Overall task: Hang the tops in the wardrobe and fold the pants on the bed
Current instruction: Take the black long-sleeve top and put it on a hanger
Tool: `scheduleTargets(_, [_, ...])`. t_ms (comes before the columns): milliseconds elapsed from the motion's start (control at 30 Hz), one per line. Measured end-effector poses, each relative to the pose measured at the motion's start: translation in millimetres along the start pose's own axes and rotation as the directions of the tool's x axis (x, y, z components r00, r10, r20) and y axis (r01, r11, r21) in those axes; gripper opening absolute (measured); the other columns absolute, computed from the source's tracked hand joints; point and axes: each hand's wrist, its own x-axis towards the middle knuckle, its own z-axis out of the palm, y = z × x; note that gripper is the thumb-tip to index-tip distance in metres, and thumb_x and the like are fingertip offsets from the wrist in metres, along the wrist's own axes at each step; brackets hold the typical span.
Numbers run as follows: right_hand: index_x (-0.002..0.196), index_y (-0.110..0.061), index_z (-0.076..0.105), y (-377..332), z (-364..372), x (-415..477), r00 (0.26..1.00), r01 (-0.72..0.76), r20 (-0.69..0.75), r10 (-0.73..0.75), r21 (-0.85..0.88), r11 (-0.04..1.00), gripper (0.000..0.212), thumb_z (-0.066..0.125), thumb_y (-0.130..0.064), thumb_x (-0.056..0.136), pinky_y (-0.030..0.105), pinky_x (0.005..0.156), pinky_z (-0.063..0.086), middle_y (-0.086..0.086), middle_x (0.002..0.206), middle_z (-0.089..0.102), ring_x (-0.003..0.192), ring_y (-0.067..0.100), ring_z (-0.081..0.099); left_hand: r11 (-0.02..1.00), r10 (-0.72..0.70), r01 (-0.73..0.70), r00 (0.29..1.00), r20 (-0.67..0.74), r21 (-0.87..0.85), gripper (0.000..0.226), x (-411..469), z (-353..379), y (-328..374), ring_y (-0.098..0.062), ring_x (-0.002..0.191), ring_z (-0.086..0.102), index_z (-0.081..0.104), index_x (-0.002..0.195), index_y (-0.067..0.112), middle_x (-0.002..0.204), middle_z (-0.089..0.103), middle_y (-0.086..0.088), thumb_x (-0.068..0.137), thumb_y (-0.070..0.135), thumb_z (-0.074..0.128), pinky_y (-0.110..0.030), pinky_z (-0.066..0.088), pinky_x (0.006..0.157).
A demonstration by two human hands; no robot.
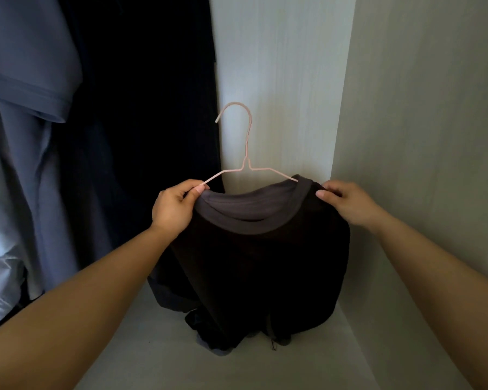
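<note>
A dark top (259, 271) is held up between the two hands inside the wardrobe (428, 114). The left hand (175, 205) is closed at the top's left shoulder. The left end of the pink wire hanger (248, 161) is pinched there between thumb and forefinger, at the edge of the grey collar (251, 212). Whether cloth is caught in that pinch as well cannot be told. The right hand (350, 202) is curled over the top's right shoulder, and the cloth is gripped under its thumb and fingers.

The top is hung from both grips and spreads downward between the forearms. Below the hands, dark cloth is bunched on the wardrobe floor; whether it belongs to the top cannot be told.

The hanger is seen above and between the hands, upright, with the open end of its hook turned toward the left-hand side. Its right arm is passed into the collar just beside the right hand. Its left arm is left bare outside the cloth and runs down to the left thumb. The hook stands free in front of the pale back panel.

Beyond the left hand a dark garment (141, 114) is hung, and further out on that side a blue shirt (31, 68). The wardrobe's side wall is seen beyond the right hand.
</note>
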Motion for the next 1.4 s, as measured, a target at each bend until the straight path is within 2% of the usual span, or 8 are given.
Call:
scheduleTargets(333, [0.087,-0.010,0.071,-59.0,-71.5,22.7,0.975,-0.221,0.065,0.215,0.436,0.872,0.019,0.058,-0.025,0.090,0.026,0.075,0.050,0.009,0.094,0.072,0.082,0.018,0.067,0.951,0.257,-0.256,0.966,0.020,0.171,0.014,80.9,-27.3,78.0,-0.009,0.089,0.064,0.072,0.096,0.029,0.090,0.070,0.013,0.091,0.032,0.060,-0.032,0.050,0.079])
scheduleTargets(467, [0.090,-0.013,0.072,-80.6,-101.7,33.7,0.973,-0.229,0.121,0.195,0.590,0.774,0.034,0.052,-0.040,0.088,0.027,0.077,0.048,0.003,0.095,0.074,0.082,0.013,0.070,0.936,0.316,-0.316,0.948,0.028,0.153,0.024,105.2,-43.7,105.6,0.005,0.067,0.057,0.060,0.070,0.040,0.065,0.063,0.022,0.090,0.026,0.061,-0.013,0.040,0.063])
scheduleTargets(700, [0.093,-0.007,0.072,-127.3,-143.7,48.1,0.989,-0.134,-0.060,0.132,-0.032,0.990,0.038,0.062,-0.043,0.086,0.023,0.073,0.050,0.004,0.092,0.073,0.083,0.017,0.068,0.965,0.254,-0.243,0.961,-0.114,0.097,0.031,153.7,-70.7,129.5,-0.003,0.063,0.056,0.063,0.062,0.040,0.058,0.060,0.014,0.092,0.036,0.057,-0.026,0.046,0.065])
scheduleTargets(833, [0.095,-0.006,0.073,-162.6,-171.3,46.4,0.995,-0.069,-0.064,0.075,0.098,0.993,0.041,0.060,-0.043,0.086,0.031,0.089,0.050,0.005,0.091,0.074,0.088,0.021,0.069,0.975,0.215,-0.198,0.954,-0.209,0.097,0.027,176.5,-77.3,156.4,-0.022,0.081,0.063,0.064,0.070,0.034,0.072,0.067,0.004,0.092,0.047,0.053,-0.039,0.051,0.077])
scheduleTargets(933, [0.091,-0.005,0.072,-186.0,-187.4,48.0,0.991,-0.112,-0.020,0.135,0.451,0.886,0.033,0.061,-0.035,0.086,0.029,0.072,0.053,0.008,0.080,0.074,0.068,0.021,0.070,0.978,0.170,-0.144,0.970,-0.176,0.154,0.033,190.3,-75.1,179.5,-0.031,0.101,0.058,0.067,0.093,0.029,0.099,0.068,-0.006,0.097,0.047,0.041,-0.041,0.047,0.087])
scheduleTargets(1100, [0.085,-0.006,0.067,-211.2,-199.8,56.4,0.986,-0.081,-0.072,0.148,0.573,0.816,0.047,0.047,-0.047,0.092,0.026,0.060,0.052,0.011,0.070,0.071,0.056,0.021,0.068,0.993,0.060,-0.064,0.997,0.041,0.102,0.055,194.3,-56.2,220.6,-0.030,0.143,0.021,0.026,0.149,0.027,0.156,0.024,-0.009,0.100,0.051,0.021,-0.038,0.015,0.117])
scheduleTargets(1200, [0.079,-0.001,0.062,-224.0,-211.4,64.5,0.961,-0.080,-0.166,0.220,0.595,0.800,0.062,0.030,-0.051,0.097,0.024,0.059,0.045,0.015,0.055,0.066,0.047,0.024,0.064,0.991,0.130,-0.125,0.986,0.109,-0.051,0.058,184.6,-47.5,242.6,-0.019,0.146,0.010,0.019,0.151,0.024,0.159,0.013,-0.003,0.100,0.049,0.028,-0.032,0.005,0.118])
scheduleTargets(1400, [0.071,-0.009,0.060,-258.1,-211.5,79.8,0.940,0.001,-0.292,0.176,0.517,0.856,0.022,0.049,-0.018,0.088,0.022,0.056,0.048,0.006,0.047,0.063,0.052,0.023,0.060,0.923,0.266,-0.213,0.955,0.130,-0.321,0.043,161.9,-47.4,289.7,-0.010,0.130,0.040,0.050,0.136,0.019,0.141,0.045,0.007,0.100,0.041,0.038,-0.017,0.025,0.104])
